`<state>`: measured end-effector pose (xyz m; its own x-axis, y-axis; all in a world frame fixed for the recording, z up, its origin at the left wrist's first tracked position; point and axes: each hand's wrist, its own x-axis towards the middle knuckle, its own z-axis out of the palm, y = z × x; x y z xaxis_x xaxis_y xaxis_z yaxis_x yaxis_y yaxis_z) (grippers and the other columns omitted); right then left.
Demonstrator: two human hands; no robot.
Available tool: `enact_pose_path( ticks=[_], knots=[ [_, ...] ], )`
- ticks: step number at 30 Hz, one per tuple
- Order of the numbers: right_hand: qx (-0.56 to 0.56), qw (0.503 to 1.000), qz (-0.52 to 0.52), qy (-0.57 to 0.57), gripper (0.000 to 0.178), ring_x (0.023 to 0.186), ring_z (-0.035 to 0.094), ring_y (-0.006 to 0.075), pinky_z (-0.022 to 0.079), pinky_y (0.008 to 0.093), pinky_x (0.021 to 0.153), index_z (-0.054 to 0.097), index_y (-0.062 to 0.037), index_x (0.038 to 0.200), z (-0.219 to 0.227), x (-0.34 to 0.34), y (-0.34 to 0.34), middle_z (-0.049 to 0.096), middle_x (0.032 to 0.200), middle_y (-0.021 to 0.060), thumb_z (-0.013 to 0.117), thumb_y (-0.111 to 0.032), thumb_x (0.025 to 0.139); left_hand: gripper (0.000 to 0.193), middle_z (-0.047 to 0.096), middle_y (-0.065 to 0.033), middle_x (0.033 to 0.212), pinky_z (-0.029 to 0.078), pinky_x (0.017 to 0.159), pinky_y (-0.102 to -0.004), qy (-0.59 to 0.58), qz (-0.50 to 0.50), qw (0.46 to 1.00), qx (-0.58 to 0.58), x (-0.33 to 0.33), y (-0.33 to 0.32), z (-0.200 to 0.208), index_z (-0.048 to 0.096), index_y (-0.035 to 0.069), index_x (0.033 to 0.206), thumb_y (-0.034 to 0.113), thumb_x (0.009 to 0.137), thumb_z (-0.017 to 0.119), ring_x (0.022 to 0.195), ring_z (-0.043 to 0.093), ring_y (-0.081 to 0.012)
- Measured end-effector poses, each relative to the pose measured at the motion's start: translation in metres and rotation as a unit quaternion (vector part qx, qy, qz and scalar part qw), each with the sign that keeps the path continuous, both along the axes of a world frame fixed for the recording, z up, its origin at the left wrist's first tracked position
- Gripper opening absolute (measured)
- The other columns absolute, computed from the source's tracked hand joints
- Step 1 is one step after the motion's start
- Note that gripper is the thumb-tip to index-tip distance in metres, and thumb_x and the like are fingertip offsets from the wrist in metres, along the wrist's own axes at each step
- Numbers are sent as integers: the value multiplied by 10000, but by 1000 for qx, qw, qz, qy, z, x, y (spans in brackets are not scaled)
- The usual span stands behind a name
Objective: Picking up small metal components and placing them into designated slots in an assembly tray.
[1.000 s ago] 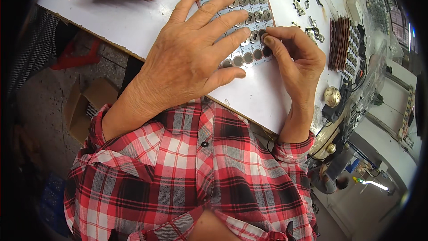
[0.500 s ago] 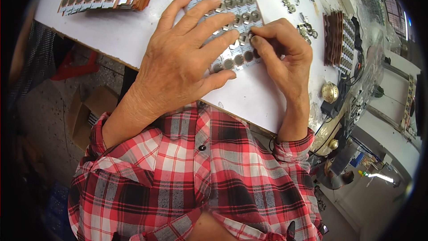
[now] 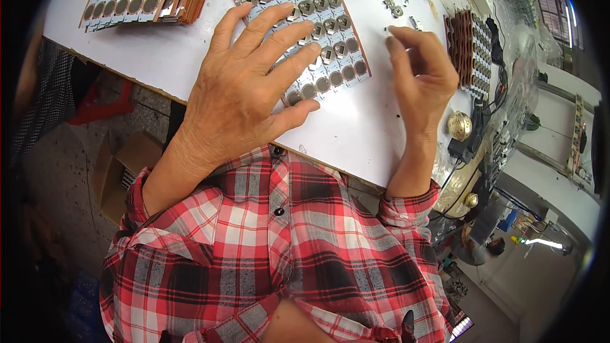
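Observation:
A light blue circuit-board panel [image 3: 350, 82] lies on the white table, with rows of round dark pads. Silvery metal clips [image 3: 330, 26] sit on the pads of the farther rows; bare dark pads [image 3: 335, 78] show along the nearest row. My left hand [image 3: 244, 82] rests over the panel's left part, fingers spread, covering some of its rows. To the right of the panel, clear of it, my right hand [image 3: 422, 76] has thumb and forefinger pinched on a small metal piece [image 3: 386, 30], mostly covered by the fingertips.
Loose metal clips [image 3: 394, 7] lie scattered beyond my right hand. A stack of similar panels [image 3: 127, 0] stands at the far left. To the right are another stack of boards [image 3: 459, 51], a round gold-coloured metal object [image 3: 459, 126] and black cables. A person [image 3: 473, 251] is farther off.
My right hand has left the panel and moved right, toward the loose clips. The panel and my left hand appear slightly farther left in the view.

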<state>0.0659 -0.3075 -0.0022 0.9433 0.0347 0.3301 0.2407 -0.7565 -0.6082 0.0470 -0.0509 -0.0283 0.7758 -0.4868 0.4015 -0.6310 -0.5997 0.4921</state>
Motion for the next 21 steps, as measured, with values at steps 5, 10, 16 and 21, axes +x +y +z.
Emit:
enact_pose_path(
  ticks=[5,10,16,21],
  knots=[
    [-88,996,3,-19,137,637,520,59,417,234,565,766,-39,1037,-12,11,-9,657,877,-2,760,-28,901,610,640,-114,1379,340,1170,-570,-10,2,1000,-6,-1,0,0,715,99,1233,270,676,892,1374,521,-333],
    [-130,990,9,-45,67,641,557,140,451,273,594,719,-3,962,-11,15,-7,647,858,61,732,-55,922,611,639,-112,1382,340,1168,-569,-6,5,1000,-3,-3,-2,-1,710,98,1244,285,689,886,1377,520,-327],
    [-214,973,30,-80,86,648,575,143,467,283,616,683,2,1018,-12,19,-10,656,859,67,697,-45,948,615,638,-111,1384,340,1165,-568,-12,7,1000,-6,-4,-2,-2,706,99,1256,302,702,878,1381,515,-325],
    [-5,998,26,60,86,651,567,70,452,236,575,663,-7,1074,2,3,7,645,864,13,659,-53,1001,614,637,-104,1389,334,1172,-560,-11,16,1000,-3,-3,0,-2,707,107,1258,307,704,880,1384,511,-319]
  ],
)
